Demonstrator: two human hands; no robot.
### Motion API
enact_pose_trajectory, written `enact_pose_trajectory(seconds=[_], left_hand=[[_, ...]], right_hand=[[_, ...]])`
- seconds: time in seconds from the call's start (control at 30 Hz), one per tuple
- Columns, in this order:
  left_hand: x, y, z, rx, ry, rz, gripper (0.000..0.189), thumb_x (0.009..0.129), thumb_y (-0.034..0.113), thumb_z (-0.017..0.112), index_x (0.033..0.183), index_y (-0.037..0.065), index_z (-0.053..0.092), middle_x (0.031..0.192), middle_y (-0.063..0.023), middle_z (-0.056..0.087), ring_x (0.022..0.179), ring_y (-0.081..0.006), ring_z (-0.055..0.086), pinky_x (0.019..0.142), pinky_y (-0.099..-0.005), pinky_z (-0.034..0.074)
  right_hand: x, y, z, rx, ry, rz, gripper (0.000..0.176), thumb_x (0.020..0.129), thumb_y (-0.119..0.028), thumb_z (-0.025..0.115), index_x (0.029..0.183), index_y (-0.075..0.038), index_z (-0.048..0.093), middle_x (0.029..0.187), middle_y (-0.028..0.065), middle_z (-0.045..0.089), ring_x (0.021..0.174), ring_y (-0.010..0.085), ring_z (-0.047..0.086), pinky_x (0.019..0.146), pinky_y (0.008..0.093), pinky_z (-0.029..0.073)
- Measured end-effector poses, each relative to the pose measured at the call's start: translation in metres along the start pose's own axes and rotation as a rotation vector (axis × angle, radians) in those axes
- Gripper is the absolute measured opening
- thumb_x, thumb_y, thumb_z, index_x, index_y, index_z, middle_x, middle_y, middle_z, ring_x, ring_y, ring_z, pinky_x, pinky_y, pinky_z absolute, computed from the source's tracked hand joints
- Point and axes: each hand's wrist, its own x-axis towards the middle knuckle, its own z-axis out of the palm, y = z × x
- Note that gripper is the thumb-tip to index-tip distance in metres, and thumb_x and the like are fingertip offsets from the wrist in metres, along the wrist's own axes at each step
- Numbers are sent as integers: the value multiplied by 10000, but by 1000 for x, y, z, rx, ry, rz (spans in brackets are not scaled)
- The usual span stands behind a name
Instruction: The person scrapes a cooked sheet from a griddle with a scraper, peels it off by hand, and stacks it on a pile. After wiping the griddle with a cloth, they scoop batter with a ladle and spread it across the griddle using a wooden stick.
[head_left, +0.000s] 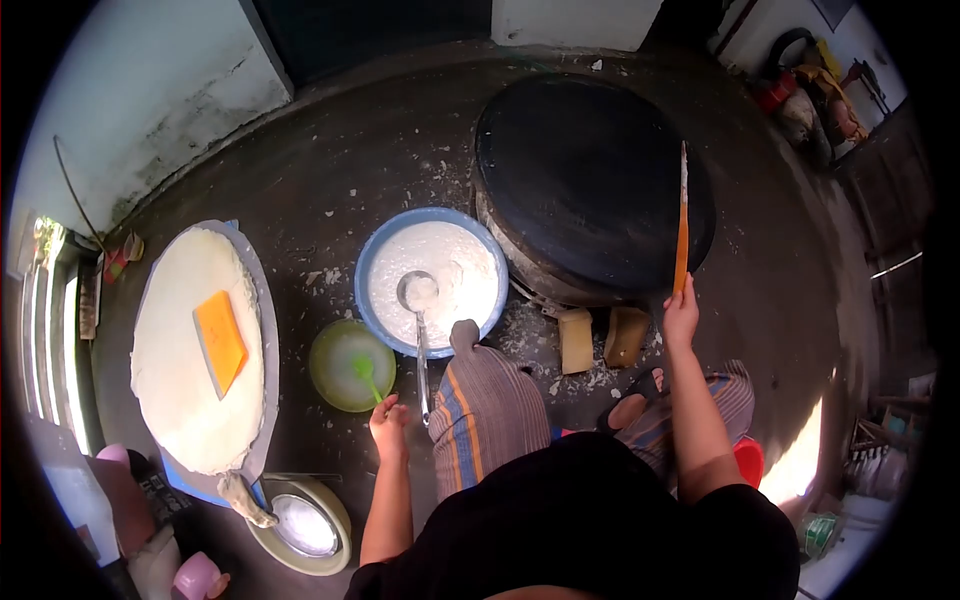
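Note:
My left hand [390, 428] is closed at the handle end of a small green spatula or brush [363, 370]. That tool's head is in a green bowl [322, 385] of cloudy liquid. My right hand [681, 318] grips a long, thin orange spatula [683, 240] with a whitish tip, upright in view, over the right side of a large round black griddle [580, 180]. Between my hands and the griddle stands a blue basin [372, 325] of thick white batter [450, 255]. A metal ladle [421, 350] rests in it, its bowl full of batter.
At left, a pale round stack of flatbreads [190, 400] lies on a board, with an orange scraper [222, 345] on top. A cream-coloured tub [335, 550] stands below it. Two yellowish blocks [576, 342] sit before the griddle. White crumbs litter the dark floor [330, 180].

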Motion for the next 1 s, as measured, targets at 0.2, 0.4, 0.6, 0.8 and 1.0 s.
enact_pose_trajectory(seconds=[0.2,0.4,0.6,0.8,1.0], left_hand=[[16,-17,-6,66,74,-2,306,761,63,518,1050,-34,542,897,-79,569,764,-159,557,668,-255,458],[53,-50,-22,1141,317,256,369,725,148,582,1089,91,555,1090,-145,500,1096,-303,411,842,-463,394],[72,-86,-28,1151,216,-13,537,763,152,558,1234,43,322,1254,-215,305,991,-409,507,804,-453,457],[57,-38,-22,670,347,-142,240,836,197,484,916,-4,588,821,-228,597,820,-377,577,727,-432,459],[-9,-29,-10,485,276,213,295,875,261,456,870,8,609,766,-236,581,777,-398,566,688,-433,451]], right_hand=[[-11,-81,99,-343,-363,-504,432,843,-59,467,1264,-147,433,662,160,541,573,215,546,580,292,440],[-93,-198,126,-476,-1122,-670,358,793,-181,540,1146,-243,557,841,166,607,756,309,586,683,371,455],[-138,-249,156,-651,-1312,-1073,319,753,-208,591,1071,-210,612,816,110,633,740,278,602,682,366,471],[-179,-227,231,-1069,-1426,-1116,297,731,-230,597,1024,-211,639,838,86,636,822,248,603,717,359,475],[-184,-194,268,-796,-1588,-773,333,681,-256,664,1010,-211,651,911,104,638,830,241,607,743,311,468]])
